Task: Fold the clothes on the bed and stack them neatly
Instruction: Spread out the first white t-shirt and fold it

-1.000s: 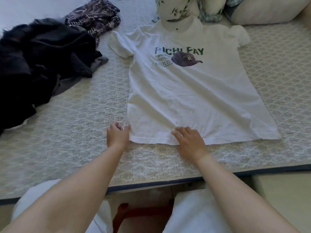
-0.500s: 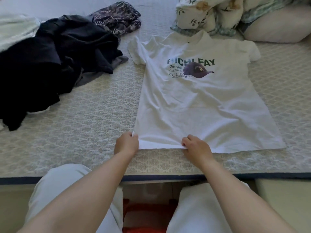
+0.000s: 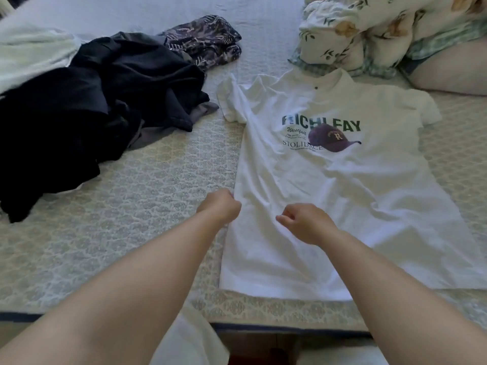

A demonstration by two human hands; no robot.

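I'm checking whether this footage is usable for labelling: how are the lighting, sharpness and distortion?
Head view: soft daylight, no harsh glare; the white T-shirt is bright but its print reads; the dark clothes pile loses fold detail in shadow; wide-angle bending shows at the bed edge; both hands look slightly soft.

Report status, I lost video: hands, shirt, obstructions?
Left hand curled at shirt's left edge. Right hand curled over white printed cotton T-shirt, flat, unfolded. Nothing blocking.
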